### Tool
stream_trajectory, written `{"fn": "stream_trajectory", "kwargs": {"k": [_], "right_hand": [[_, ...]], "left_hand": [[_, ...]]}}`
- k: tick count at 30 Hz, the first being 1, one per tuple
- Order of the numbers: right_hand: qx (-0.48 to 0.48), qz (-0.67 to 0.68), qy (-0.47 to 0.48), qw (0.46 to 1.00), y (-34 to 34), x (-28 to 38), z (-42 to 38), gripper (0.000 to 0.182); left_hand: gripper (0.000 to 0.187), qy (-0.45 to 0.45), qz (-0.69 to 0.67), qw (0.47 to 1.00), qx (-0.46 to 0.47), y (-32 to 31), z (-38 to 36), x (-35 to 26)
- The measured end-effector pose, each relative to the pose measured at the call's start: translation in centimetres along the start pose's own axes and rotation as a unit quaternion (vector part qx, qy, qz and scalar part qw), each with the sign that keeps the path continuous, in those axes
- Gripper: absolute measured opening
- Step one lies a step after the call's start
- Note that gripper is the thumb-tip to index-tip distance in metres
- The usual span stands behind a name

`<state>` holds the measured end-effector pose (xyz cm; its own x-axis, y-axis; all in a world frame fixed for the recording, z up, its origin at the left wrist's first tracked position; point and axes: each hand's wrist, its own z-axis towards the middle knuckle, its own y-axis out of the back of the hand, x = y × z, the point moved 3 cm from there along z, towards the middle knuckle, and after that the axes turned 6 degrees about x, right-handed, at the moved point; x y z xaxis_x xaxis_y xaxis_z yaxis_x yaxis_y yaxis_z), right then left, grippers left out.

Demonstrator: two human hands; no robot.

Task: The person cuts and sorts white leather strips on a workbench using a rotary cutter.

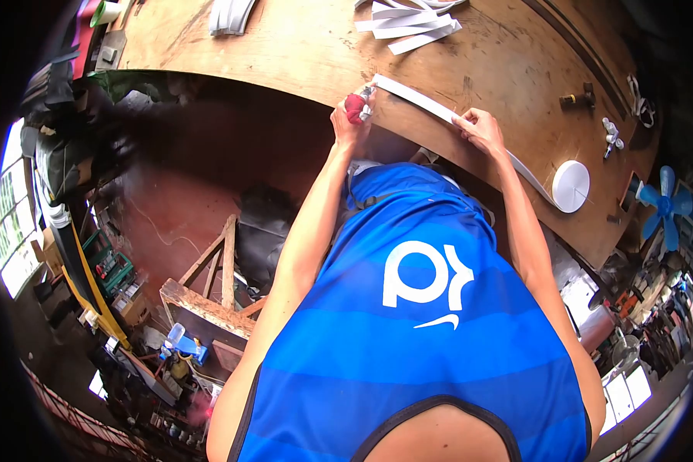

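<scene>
- Workbench (523, 85) of worn wood, loose white strips (416, 25) on its far side
- White strip (417, 98) along the near edge, running toward a white roll (570, 186)
- Left hand (344, 125) curled round a red object (354, 108) at the strip's end
- Right hand (482, 133) pinching the strip
- Reddish floor (173, 215) left, blue fan (666, 203) right

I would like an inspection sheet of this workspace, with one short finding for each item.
Surface: wooden table, marked and stained.
Job's things: white strip, leading toward white roll; red-and-silver object, exact kind unclear.
Clutter: loose white strips; dark object.
Left hand: holds the red-and-silver object near the strip's end.
Right hand: pinches the strip.
Cables: apparently a looped white cord.
Surroundings: blue fan; wooden frame.
</scene>
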<state>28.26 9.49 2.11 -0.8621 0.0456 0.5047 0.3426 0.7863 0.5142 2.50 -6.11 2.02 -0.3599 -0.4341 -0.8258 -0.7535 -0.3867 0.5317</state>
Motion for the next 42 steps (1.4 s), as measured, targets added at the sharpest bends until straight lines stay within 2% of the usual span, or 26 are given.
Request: {"fn": "stream_trajectory", "kwargs": {"k": [3,4,5,9,11,15,17,24,27,31,32,33,35,37,38,39,41,42], "right_hand": [[-0.020,-0.013,0.008,1.000,0.1,-0.3,-0.2,0.036],[-0.024,-0.010,0.003,1.000,0.0,-0.6,-0.1,0.036],[-0.030,-0.017,0.012,0.999,-0.1,-0.7,0.2,0.037],[-0.054,-0.031,0.020,0.998,-0.2,-0.9,0.7,0.038],[-0.046,-0.022,0.010,0.999,0.0,-0.7,0.6,0.039],[-0.030,-0.022,0.010,0.999,0.4,-0.5,0.5,0.037],[-0.022,-0.018,0.006,1.000,0.5,-0.6,0.4,0.037],[-0.023,-0.020,-0.009,0.999,1.1,-0.7,0.0,0.037],[-0.027,-0.021,-0.009,0.999,0.9,-0.9,0.3,0.038],[-0.044,-0.026,-0.023,0.998,0.4,-1.3,0.8,0.039],[-0.044,-0.025,-0.024,0.998,0.3,-1.3,0.8,0.039],[-0.048,-0.032,-0.025,0.998,0.4,-1.2,0.8,0.039],[-0.051,-0.037,-0.028,0.998,0.4,-1.0,0.8,0.039],[-0.043,-0.030,-0.041,0.998,0.5,-0.9,0.8,0.039],[-0.043,-0.029,-0.044,0.998,0.4,-1.1,1.1,0.039],[-0.046,-0.041,-0.036,0.997,0.4,-1.2,1.4,0.040],[-0.050,-0.050,-0.031,0.997,0.3,-1.5,1.8,0.041],[-0.044,-0.049,-0.038,0.997,0.4,-1.4,1.8,0.042]], "left_hand": [[0.033,-0.017,0.017,1.000,-0.011,-0.1,-0.1,0.3],[0.033,0.019,0.029,0.999,0.009,-0.1,0.0,0.6],[0.033,0.015,0.029,0.999,0.016,-0.2,0.0,0.6],[0.019,-0.027,-0.052,0.997,-0.054,-0.6,0.0,0.9],[0.033,-0.014,-0.004,0.999,-0.029,-0.4,-0.1,0.8],[0.032,0.001,0.006,1.000,0.001,-0.6,0.1,1.1],[0.020,-0.094,-0.034,0.993,-0.064,-0.8,0.3,1.0],[0.021,-0.090,-0.038,0.993,-0.059,-1.0,0.4,1.0],[0.021,-0.059,-0.031,0.997,-0.044,-1.1,0.4,1.6],[0.022,-0.070,-0.022,0.997,-0.020,-1.5,0.5,2.9],[0.024,-0.100,-0.018,0.994,-0.043,-1.7,0.7,3.3],[0.025,-0.130,-0.014,0.989,-0.067,-1.6,0.7,2.8],[0.024,-0.114,-0.004,0.992,-0.051,-1.2,0.4,2.3],[0.022,-0.053,0.008,0.999,0.003,-0.4,-0.2,-0.8],[0.022,-0.091,-0.030,0.995,-0.017,-0.9,-0.1,-0.2],[0.022,-0.091,-0.030,0.995,-0.013,-1.3,-0.1,0.1],[0.023,-0.113,-0.116,0.986,-0.042,-1.9,-0.1,0.7],[0.024,-0.088,-0.041,0.995,-0.025,-1.3,-0.7,-1.4]]}}
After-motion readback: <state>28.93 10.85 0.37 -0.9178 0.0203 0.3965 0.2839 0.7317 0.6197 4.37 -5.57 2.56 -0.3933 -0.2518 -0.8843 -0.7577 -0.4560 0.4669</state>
